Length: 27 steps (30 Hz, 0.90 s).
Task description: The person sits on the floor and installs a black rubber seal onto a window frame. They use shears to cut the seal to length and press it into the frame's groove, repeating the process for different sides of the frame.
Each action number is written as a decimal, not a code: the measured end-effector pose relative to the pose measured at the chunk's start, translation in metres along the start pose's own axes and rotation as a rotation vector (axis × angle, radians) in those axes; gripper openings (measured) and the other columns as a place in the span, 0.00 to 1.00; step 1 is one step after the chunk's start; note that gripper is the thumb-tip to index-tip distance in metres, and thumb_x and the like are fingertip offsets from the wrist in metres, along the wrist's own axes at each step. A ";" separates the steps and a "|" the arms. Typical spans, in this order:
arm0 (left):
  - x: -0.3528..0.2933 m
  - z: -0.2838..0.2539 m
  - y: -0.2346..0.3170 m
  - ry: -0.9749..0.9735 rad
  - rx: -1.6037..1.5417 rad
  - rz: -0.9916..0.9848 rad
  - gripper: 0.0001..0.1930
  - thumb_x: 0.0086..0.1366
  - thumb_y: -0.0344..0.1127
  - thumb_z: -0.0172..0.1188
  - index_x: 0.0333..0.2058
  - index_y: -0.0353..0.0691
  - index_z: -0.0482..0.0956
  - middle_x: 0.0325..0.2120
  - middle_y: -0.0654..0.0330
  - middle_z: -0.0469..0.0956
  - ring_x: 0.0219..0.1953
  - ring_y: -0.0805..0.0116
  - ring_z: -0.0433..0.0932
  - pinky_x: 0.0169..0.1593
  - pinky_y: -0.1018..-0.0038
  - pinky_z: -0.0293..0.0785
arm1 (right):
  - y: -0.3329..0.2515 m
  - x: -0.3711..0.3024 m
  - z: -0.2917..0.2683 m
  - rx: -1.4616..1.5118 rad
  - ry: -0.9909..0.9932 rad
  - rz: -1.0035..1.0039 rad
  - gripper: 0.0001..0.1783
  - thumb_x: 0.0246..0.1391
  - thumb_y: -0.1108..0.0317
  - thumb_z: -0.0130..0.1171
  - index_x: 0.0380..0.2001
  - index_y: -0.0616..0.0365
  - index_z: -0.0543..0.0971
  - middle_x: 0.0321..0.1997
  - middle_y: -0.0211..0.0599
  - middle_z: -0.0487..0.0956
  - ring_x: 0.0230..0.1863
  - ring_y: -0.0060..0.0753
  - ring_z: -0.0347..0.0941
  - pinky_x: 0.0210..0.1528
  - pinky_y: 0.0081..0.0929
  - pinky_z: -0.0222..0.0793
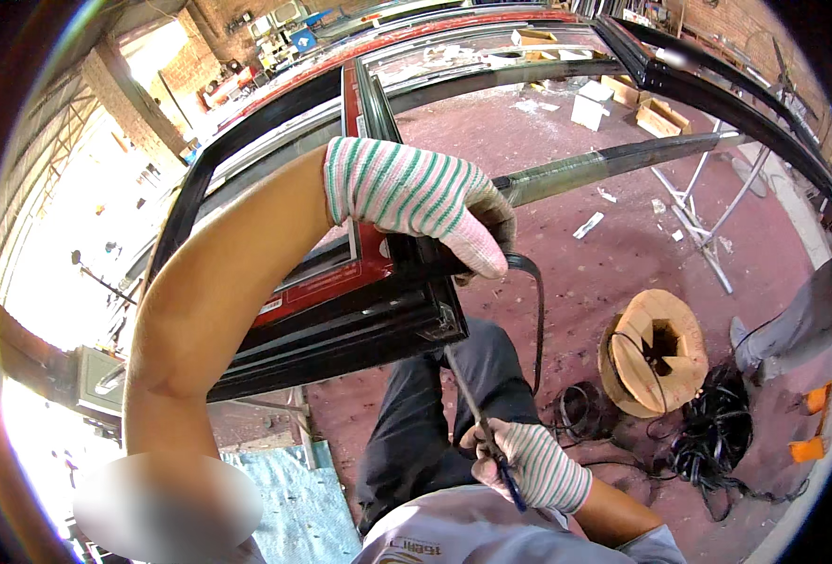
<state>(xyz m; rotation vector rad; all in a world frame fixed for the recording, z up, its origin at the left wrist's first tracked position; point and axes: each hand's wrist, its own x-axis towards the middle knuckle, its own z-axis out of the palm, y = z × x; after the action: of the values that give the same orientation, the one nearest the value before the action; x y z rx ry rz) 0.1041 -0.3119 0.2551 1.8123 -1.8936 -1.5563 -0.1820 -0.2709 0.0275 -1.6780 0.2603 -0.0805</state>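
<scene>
My left hand (425, 202), in a white glove with green and pink stripes, reaches over the corner of a black window frame (341, 343) with red film on it. Its fingers are curled around a black rubber strip (540, 320), which hangs from beside the thumb in a loop toward the floor. Low in front of my body, my right hand (538, 465), gloved alike, is closed around a long thin metal tool (466, 390) with a dark blue handle. The tool's tip points up, close beneath the frame corner. What the left fingertips touch is partly hidden.
A wooden spool (656, 352) stands on the reddish floor beside a tangle of black strip (717, 428). White trestle legs (707, 221) support further frame bars. Open wooden boxes (662, 117) lie beyond. Another person's leg (792, 324) is at the right.
</scene>
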 end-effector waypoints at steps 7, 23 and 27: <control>-0.005 0.004 -0.005 0.103 0.021 0.139 0.18 0.63 0.47 0.71 0.39 0.36 0.82 0.30 0.67 0.80 0.34 0.77 0.74 0.40 0.76 0.73 | -0.060 0.006 -0.008 0.603 0.151 0.232 0.07 0.61 0.69 0.64 0.35 0.61 0.78 0.20 0.23 0.72 0.23 0.15 0.69 0.24 0.20 0.64; 0.001 0.011 -0.014 0.156 0.064 0.294 0.19 0.62 0.50 0.72 0.37 0.38 0.83 0.25 0.70 0.76 0.29 0.78 0.70 0.33 0.75 0.69 | -0.080 0.019 0.014 0.296 0.239 0.144 0.26 0.68 0.48 0.56 0.42 0.67 0.76 0.22 0.27 0.74 0.20 0.16 0.68 0.21 0.16 0.63; -0.010 0.013 -0.014 0.159 0.038 0.262 0.19 0.62 0.51 0.72 0.38 0.39 0.83 0.24 0.70 0.75 0.28 0.77 0.70 0.31 0.75 0.68 | -0.090 0.021 0.016 0.057 0.279 0.109 0.30 0.62 0.44 0.65 0.39 0.67 0.79 0.20 0.27 0.74 0.21 0.15 0.70 0.24 0.18 0.65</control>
<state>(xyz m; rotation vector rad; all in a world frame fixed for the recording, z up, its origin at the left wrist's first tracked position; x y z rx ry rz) 0.1084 -0.2931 0.2447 1.5708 -2.0004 -1.2611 -0.1467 -0.2505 0.1121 -1.5911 0.5531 -0.2391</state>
